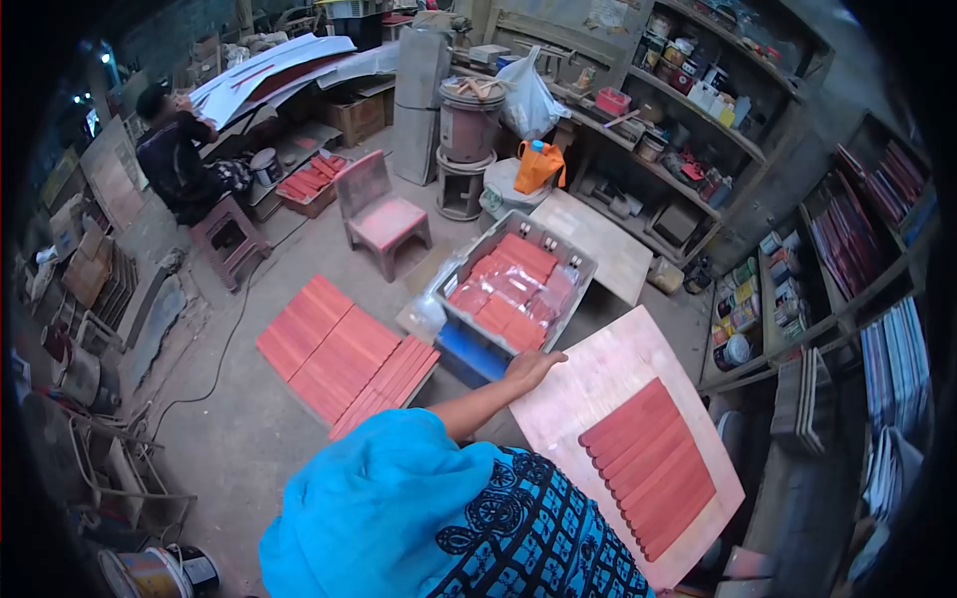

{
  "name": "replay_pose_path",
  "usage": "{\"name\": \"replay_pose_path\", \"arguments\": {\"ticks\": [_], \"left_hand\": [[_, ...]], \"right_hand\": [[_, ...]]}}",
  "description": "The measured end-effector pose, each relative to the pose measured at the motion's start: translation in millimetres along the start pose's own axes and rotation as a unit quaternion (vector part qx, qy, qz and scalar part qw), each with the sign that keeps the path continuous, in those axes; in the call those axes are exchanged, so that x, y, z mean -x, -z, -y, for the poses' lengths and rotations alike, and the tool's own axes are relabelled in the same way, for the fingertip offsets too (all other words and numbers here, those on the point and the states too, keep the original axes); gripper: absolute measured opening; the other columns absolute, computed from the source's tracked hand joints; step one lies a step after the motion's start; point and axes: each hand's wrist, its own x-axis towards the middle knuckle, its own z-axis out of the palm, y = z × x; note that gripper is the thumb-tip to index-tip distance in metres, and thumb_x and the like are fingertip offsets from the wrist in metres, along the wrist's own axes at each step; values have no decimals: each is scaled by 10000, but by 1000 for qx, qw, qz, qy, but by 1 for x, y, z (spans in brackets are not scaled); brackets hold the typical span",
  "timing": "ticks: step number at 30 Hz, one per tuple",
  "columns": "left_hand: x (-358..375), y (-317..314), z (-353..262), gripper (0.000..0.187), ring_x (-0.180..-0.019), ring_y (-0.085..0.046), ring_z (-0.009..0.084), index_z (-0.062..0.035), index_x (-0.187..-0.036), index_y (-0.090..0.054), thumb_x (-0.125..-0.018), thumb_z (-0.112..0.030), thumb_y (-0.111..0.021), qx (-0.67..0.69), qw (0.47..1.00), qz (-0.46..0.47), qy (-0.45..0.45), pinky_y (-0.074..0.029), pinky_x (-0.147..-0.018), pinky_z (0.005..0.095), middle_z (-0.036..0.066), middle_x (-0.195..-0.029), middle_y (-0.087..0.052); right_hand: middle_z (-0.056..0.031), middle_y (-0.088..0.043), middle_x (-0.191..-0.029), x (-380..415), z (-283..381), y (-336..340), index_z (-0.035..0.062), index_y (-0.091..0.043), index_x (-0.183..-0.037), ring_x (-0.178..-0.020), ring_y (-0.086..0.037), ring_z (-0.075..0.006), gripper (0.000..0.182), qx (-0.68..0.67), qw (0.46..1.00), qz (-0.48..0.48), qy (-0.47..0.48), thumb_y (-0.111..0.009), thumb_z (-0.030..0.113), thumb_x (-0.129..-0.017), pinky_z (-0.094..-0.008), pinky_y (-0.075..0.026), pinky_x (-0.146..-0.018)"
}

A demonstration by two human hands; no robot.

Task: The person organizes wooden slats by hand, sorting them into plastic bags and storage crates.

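At right, pale board (pixel 588 384), long axis running down rightward, red strips (pixel 653 468) atop, edge in left hand's grip (pixel 535 373).

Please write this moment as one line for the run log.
left hand: on board edge | right hand: not in view | board: red strips side by side | crate: red pieces

Red slats (pixel 653 463), side by side.

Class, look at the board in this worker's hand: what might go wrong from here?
The strips look loose, so they could slide off if the board tips; only one hand shows, at its edge. The board might also bump the crate, which looks close beside it.
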Motion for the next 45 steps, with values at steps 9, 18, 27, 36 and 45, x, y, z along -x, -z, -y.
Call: {"name": "replay_pose_path", "arguments": {"ticks": [9, 18, 27, 36, 45], "left_hand": [[-183, 26, -58, 327, -857, -581, 356, -68, -932, -638, -788, -316, -481, -31, 992, -45, -111, -432, -751, 401, 220, -902, -611], [-425, -9, -79, 335, -1048, -514, 296, -40, -985, -607, -796, -274, -460, 38, 994, -64, -77, -390, -879, 343, 169, -1096, -571], [-738, -45, -8, 268, -1094, -489, 307, -107, -1009, -596, -801, -117, -427, -86, 986, -132, -55, -396, -912, 352, 151, -1165, -529], [-849, -13, 135, 341, -1057, -512, 297, -96, -1024, -576, -720, -22, -439, -139, 970, -188, 65, -421, -877, 365, 108, -1145, -545], [-865, 31, 192, 306, -1054, -501, 318, -111, -1066, -565, -803, -196, -432, -182, 953, -203, 134, -390, -885, 348, 121, -1124, -552]], "right_hand": [[-73, -504, -914, -30, 18, -208, 33, -504, -933, -839, -512, -197, 344, -53, 995, 86, 18, -451, 346, -800, -337, -447, -748], [-32, -513, -777, -236, -6, -461, 42, -544, -806, -681, -492, -170, 226, 30, 996, 73, -43, -510, 265, -795, -329, -427, -616], [-128, -551, -1084, -419, -132, -800, -24, -539, -1079, -983, -533, -257, 326, -10, 966, 162, -203, -437, 169, -837, -407, -423, -891], [-101, -555, -1099, -397, -278, -970, 24, -541, -1102, -1013, -529, -249, 350, 59, 951, 158, -260, -361, 222, -875, -385, -395, -926], [-111, -522, -1143, -366, -373, -1002, 30, -507, -1152, -1027, -513, -257, 346, 107, 924, 190, -314, -363, 148, -860, -437, -399, -912]]}}
